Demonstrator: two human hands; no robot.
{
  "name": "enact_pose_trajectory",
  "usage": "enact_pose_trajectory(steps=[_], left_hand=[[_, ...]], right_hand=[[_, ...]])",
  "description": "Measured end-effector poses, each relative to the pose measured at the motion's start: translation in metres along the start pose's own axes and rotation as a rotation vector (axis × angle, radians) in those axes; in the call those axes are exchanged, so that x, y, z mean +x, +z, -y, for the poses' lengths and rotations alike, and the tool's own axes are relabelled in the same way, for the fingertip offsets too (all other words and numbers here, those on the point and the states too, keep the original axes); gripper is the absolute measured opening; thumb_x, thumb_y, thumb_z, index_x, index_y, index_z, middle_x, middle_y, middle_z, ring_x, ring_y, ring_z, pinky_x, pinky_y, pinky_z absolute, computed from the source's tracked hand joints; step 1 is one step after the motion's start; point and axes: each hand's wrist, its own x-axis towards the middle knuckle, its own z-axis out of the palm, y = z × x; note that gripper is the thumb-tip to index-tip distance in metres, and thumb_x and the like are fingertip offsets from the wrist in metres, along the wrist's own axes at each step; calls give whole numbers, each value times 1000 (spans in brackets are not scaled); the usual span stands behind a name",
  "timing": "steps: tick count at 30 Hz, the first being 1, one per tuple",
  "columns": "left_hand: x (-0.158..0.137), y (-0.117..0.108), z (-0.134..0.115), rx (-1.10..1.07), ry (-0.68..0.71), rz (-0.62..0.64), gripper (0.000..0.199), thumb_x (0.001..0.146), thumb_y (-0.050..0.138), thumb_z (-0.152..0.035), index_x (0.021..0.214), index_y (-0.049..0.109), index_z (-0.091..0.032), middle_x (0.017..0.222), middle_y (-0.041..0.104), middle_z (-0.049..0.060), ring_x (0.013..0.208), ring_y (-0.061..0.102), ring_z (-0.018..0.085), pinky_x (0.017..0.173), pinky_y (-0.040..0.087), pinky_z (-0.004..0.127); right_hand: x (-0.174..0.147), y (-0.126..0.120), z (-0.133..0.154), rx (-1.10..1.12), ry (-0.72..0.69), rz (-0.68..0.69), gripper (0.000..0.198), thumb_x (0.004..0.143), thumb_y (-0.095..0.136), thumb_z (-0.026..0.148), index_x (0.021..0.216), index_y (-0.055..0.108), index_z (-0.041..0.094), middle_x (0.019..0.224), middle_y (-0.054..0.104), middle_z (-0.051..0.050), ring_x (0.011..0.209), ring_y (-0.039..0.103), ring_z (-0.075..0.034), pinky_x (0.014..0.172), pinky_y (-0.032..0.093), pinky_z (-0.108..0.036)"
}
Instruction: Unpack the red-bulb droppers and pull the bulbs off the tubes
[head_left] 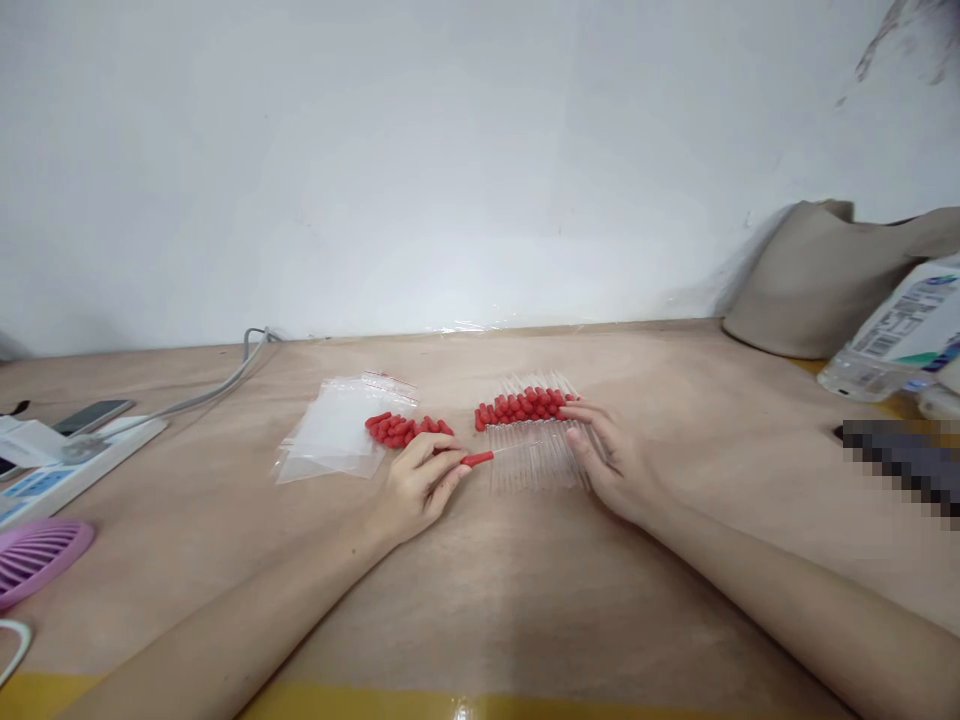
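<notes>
My left hand (424,482) is closed, its thumb and fingers pinching the red rubber bulb (478,459) of a glass dropper. From this bulb a thin clear tube slants right, toward my right thumb. My right hand (611,455) lies at the right side of a row of glass droppers, thumb and fingertips apart. Its fingertips touch or nearly touch the rightmost of the red bulbs (525,404) lined across the row. Below them, clear glass tubes (536,470) lie side by side on the table. Loose red bulbs (405,430) are heaped just beyond my left hand.
Clear zip bags (330,435) lie under and left of the loose bulbs. On the left are a power strip (82,470), a phone (94,416), a cable (217,385) and a pink fan (41,562). A beige bag (795,280) and a labelled plastic bottle (892,335) occupy the right.
</notes>
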Motion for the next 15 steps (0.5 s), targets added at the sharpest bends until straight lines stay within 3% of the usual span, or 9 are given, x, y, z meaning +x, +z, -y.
enact_pose_trajectory(steps=[3,5,9,15], left_hand=[[0,0,-1,-18,28,11,21,82,52,-16,101,59,-20,96,57,8,86,57,17,73,51,32],[0,-1,-2,-32,56,3,24,81,54,-13,103,58,-21,96,57,7,85,57,16,73,51,31],[4,-4,-9,-56,88,6,26,80,55,-11,104,58,-20,97,57,7,83,58,15,73,52,29],[12,3,-22,-13,107,106,40,79,59,-24,118,50,-19,114,57,12,108,51,24,91,44,44]], right_hand=[[0,1,9,-141,-276,95,35,85,48,35,117,51,22,119,55,-9,119,42,-24,102,31,-47],[0,5,13,-222,-370,127,36,84,49,34,118,51,22,118,56,-8,119,42,-24,103,26,-50],[0,11,15,-243,-437,134,20,85,49,29,100,61,24,101,65,-3,111,50,-21,105,19,-52],[-2,10,23,-220,-461,179,17,86,48,27,92,63,24,92,67,-1,105,53,-19,105,17,-50]])
